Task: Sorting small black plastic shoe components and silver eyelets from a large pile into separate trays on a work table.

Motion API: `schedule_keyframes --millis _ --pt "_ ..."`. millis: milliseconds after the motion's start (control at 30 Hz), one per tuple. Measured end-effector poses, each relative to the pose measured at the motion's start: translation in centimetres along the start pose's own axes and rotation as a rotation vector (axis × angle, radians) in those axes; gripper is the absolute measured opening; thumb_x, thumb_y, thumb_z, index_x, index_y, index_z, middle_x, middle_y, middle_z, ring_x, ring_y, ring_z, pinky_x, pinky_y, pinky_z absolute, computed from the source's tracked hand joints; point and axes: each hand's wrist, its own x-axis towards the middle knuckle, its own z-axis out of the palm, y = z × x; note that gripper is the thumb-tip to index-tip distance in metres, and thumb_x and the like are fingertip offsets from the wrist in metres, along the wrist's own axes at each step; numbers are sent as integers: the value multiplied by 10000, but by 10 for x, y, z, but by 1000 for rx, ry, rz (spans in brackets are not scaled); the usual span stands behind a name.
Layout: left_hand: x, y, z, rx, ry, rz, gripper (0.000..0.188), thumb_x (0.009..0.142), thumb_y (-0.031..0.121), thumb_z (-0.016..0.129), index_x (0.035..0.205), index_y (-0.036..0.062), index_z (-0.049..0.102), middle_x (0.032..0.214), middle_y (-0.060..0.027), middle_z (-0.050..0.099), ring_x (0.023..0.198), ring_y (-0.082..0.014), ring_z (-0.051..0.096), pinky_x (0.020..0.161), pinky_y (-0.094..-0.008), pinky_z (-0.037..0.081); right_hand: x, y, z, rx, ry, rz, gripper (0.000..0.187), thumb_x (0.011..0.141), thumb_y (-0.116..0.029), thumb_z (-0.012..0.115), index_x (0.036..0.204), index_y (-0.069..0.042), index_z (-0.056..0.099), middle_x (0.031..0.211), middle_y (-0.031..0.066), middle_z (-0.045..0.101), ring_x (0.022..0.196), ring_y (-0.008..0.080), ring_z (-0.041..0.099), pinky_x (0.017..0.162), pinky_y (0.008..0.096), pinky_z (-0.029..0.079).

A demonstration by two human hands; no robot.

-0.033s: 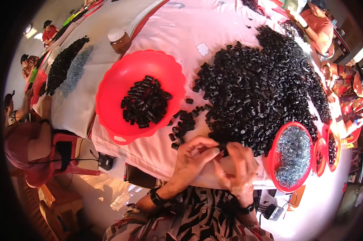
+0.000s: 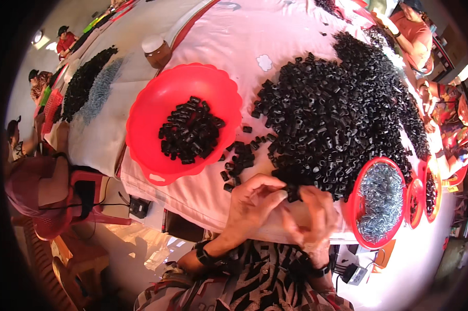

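At the table's near edge my left hand [image 2: 254, 205] is closed in a pinch, thumb against fingers. At its fingertips is a small black plastic piece [image 2: 292, 193], partly hidden. My right hand [image 2: 314, 215] is close beside it, fingers bent toward the same spot; what they grip, if anything, is hidden. Just beyond both hands spreads a large pile of short black tubular plastic pieces [image 2: 342, 114]. Left of the pile stands a red scalloped basin [image 2: 146, 109] with a heap of similar black pieces [image 2: 191, 129] in it. Several loose pieces [image 2: 239, 160] lie between basin and pile.
A red bowl [image 2: 354, 207] of thin silvery metal parts [image 2: 380, 202] stands at the right edge, beside smaller red bowls [image 2: 414, 202]. A brown jar with a white lid [image 2: 156, 51] stands behind the basin. Other people [image 2: 410, 33] sit along the right and left sides.
The whole view has shifted slightly. My right thumb has drawn a little away from my left hand; my left hand keeps its pinch.
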Motion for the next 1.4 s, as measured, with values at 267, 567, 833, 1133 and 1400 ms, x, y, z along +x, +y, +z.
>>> schedule_keyframes --millis 267,567,833,1133,1400 --pt "36 61 -37 840 609 498 151 833 -22 692 984 -14 684 972 -99 692 818 -160 625 742 -293 507 -12 11 -4 6 71 144 334 761 1 745 1072 -31 628 972 146 653 746 285 647 612 366 524" --pt "49 30 -10 1042 180 709 232 751 -31 686 981 -6 667 998 -139 629 955 -311 594 839 -402 486 -9 9 2 11 118 165 207 772 56 675 965 -12 643 902 140 668 710 282 655 628 358 526" --pt "72 11 -12 1527 3 588 441 703 -23 615 1140 -75 615 1074 -153 580 1031 -326 562 887 -424 475 -14 18 3 13 66 95 302 716 83 701 1002 4 644 918 131 640 709 286 640 601 365 544" --pt "78 5 -15 1397 14 568 204 815 -44 605 1014 -43 650 1032 -181 633 997 -385 583 877 -453 483 -13 21 4 44 33 78 325 717 60 710 1027 1 634 951 128 630 720 290 634 616 371 539" --pt "67 8 -9 1347 -22 601 211 753 -84 603 956 -35 634 961 -152 626 944 -360 576 840 -444 459 -17 21 3 52 36 76 327 716 54 717 1027 5 631 957 129 631 721 295 634 615 377 535"
